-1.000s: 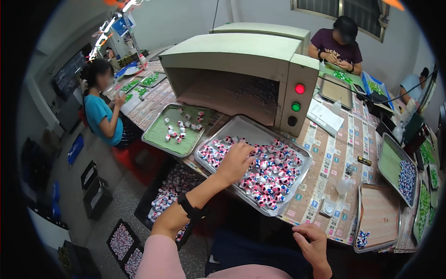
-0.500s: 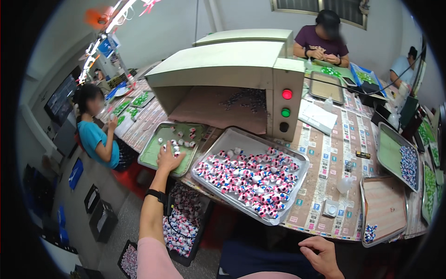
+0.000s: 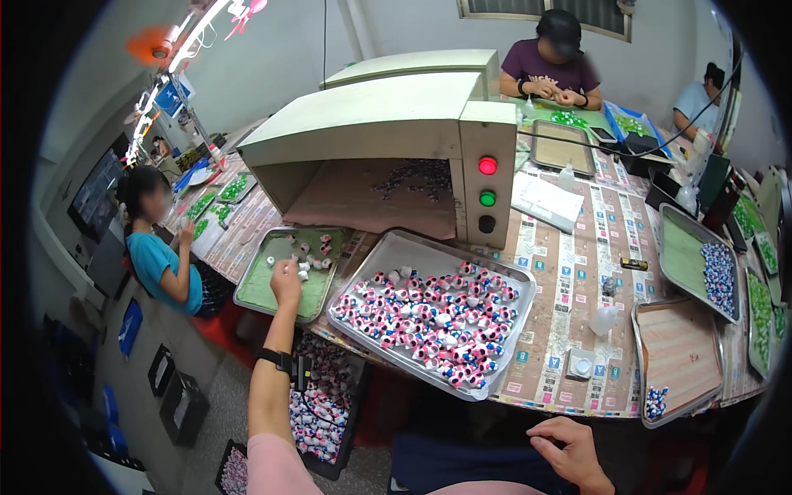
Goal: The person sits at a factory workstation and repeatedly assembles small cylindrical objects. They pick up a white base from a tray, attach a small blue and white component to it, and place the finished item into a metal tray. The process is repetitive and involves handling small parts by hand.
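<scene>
My left hand (image 3: pixel 285 282) is over the green-lined tray (image 3: pixel 256 290) at the left, its fingers curled in among small white figure pieces (image 3: pixel 304 265). Whatever the fingers hold is hidden behind the knuckles. A few pink-and-white pieces (image 3: pixel 325 240) lie farther back on that tray. Beside it, a larger metal tray (image 3: pixel 503 375) carries many small pink, white, black and blue figures (image 3: pixel 437 318). My right hand (image 3: pixel 571 452) hovers near my lap below the table edge, loosely bent with thumb and fingers apart, holding nothing.
A cream box-shaped machine (image 3: pixel 355 124) with an open front stands behind the trays. Farther right are a small bottle (image 3: pixel 603 320), a brown-lined tray (image 3: pixel 681 351) and a green-lined tray (image 3: pixel 683 256). A black crate of figures (image 3: pixel 322 421) sits below the table. Co-workers sit left and behind.
My left hand has gone from spread fingers over the green-lined tray to curled ones. The whole view has shifted slightly. My right hand stays about where it was.
</scene>
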`<action>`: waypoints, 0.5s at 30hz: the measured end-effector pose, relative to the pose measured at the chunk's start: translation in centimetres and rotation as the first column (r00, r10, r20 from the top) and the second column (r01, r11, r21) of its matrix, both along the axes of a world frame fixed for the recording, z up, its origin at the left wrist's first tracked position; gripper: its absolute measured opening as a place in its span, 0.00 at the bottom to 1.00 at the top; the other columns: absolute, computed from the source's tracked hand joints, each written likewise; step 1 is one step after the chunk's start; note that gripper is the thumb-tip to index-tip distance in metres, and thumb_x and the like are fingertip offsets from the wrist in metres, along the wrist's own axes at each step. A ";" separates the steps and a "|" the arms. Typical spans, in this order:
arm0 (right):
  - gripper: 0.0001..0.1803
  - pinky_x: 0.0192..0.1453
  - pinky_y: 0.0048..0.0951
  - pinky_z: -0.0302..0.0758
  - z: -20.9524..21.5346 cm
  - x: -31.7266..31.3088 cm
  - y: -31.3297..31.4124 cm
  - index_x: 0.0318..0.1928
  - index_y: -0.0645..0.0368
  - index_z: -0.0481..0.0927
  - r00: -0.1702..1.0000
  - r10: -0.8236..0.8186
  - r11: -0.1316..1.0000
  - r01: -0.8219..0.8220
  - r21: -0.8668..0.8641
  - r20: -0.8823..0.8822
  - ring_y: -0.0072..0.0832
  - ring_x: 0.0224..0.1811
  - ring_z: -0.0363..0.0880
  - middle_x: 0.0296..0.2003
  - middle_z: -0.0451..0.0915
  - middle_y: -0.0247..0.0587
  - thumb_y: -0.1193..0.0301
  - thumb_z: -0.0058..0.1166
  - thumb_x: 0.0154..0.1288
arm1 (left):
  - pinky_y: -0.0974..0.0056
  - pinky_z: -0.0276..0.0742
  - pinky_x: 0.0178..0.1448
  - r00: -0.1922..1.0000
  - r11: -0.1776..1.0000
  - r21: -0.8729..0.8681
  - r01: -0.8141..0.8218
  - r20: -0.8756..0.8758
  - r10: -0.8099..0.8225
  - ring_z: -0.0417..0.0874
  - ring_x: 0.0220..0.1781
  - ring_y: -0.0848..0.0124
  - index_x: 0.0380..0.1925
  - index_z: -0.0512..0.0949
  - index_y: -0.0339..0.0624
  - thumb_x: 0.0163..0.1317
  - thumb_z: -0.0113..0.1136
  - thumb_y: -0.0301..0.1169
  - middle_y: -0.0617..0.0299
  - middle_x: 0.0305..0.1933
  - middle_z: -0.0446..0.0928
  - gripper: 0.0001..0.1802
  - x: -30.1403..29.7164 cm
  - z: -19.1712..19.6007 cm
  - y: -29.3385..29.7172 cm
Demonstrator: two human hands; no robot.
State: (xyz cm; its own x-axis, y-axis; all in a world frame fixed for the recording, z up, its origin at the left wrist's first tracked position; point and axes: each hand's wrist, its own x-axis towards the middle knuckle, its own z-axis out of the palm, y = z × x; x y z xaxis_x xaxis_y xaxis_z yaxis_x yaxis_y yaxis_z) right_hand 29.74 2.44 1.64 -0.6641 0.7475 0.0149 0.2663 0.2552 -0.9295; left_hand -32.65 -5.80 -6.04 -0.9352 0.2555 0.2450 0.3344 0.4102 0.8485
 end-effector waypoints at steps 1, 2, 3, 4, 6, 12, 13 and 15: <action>0.08 0.37 0.22 0.77 -0.1 0.3 0.0 0.37 0.62 0.86 1.000 -0.010 1.000 0.010 -0.002 -0.010 0.26 0.32 0.82 0.34 0.84 0.43 0.78 0.63 0.54 | 0.62 0.73 0.21 0.954 0.967 0.252 -0.032 0.295 -0.046 0.78 0.22 0.64 0.41 0.77 0.44 0.66 0.53 0.41 0.59 0.23 0.76 0.13 -0.6 0.4 -0.3; 0.08 0.37 0.22 0.77 -0.2 0.6 0.1 0.37 0.62 0.86 0.999 -0.026 1.000 0.026 -0.003 -0.020 0.26 0.32 0.82 0.34 0.84 0.43 0.78 0.63 0.54 | 0.65 0.70 0.19 0.853 0.863 0.504 -0.037 0.466 -0.235 0.76 0.21 0.66 0.39 0.77 0.44 0.66 0.53 0.42 0.60 0.23 0.76 0.14 -1.2 0.7 -0.4; 0.08 0.37 0.23 0.77 -0.2 1.0 0.2 0.37 0.62 0.86 0.999 -0.039 0.999 0.040 0.018 -0.018 0.26 0.32 0.82 0.34 0.84 0.43 0.78 0.63 0.54 | 0.68 0.67 0.17 0.698 0.699 0.706 -0.112 0.557 -0.450 0.74 0.19 0.69 0.37 0.77 0.43 0.66 0.53 0.42 0.61 0.23 0.76 0.14 -1.6 1.0 -0.7; 0.08 0.37 0.23 0.77 -0.1 1.3 0.5 0.37 0.62 0.86 0.998 -0.055 0.998 0.055 0.037 -0.016 0.27 0.33 0.82 0.34 0.84 0.43 0.78 0.63 0.53 | 0.71 0.64 0.15 0.510 0.504 0.828 -0.246 0.553 -0.659 0.72 0.18 0.71 0.36 0.76 0.42 0.65 0.53 0.43 0.62 0.23 0.75 0.15 -2.0 1.4 -1.2; 0.08 0.37 0.25 0.77 -0.2 3.1 1.5 0.36 0.61 0.86 0.990 -0.136 0.990 0.136 0.028 0.019 0.29 0.33 0.82 0.33 0.84 0.44 0.78 0.63 0.53 | 0.69 0.68 0.17 0.412 0.372 0.867 -0.331 0.488 -0.770 0.74 0.20 0.68 0.38 0.75 0.37 0.66 0.51 0.43 0.59 0.26 0.76 0.18 -1.6 1.7 -0.4; 0.07 0.36 0.27 0.77 1.1 10.1 5.7 0.37 0.62 0.84 0.879 -0.477 0.800 0.427 0.422 0.016 0.33 0.34 0.82 0.34 0.83 0.45 0.78 0.61 0.56 | 0.73 0.61 0.20 0.178 0.278 0.936 -0.216 0.317 -0.932 0.67 0.29 0.75 0.59 0.68 0.37 0.70 0.43 0.31 0.57 0.39 0.72 0.19 8.2 3.7 -0.6; 0.07 0.36 0.28 0.77 1.3 11.4 6.4 0.37 0.62 0.84 0.811 -0.584 0.718 0.510 0.474 0.013 0.34 0.35 0.82 0.34 0.83 0.46 0.78 0.61 0.55 | 0.73 0.60 0.20 0.115 0.278 0.935 -0.220 0.308 -0.944 0.66 0.28 0.75 0.59 0.68 0.37 0.71 0.41 0.32 0.58 0.39 0.72 0.19 12.1 5.5 -0.7; 0.08 0.35 0.30 0.77 1.1 14.2 7.8 0.37 0.63 0.83 0.674 -0.739 0.580 0.624 0.524 0.016 0.36 0.36 0.81 0.34 0.82 0.46 0.80 0.59 0.55 | 0.72 0.59 0.20 -0.027 0.299 0.916 -0.267 0.303 -0.953 0.65 0.26 0.75 0.60 0.67 0.37 0.73 0.38 0.35 0.60 0.38 0.72 0.21 17.8 6.4 0.1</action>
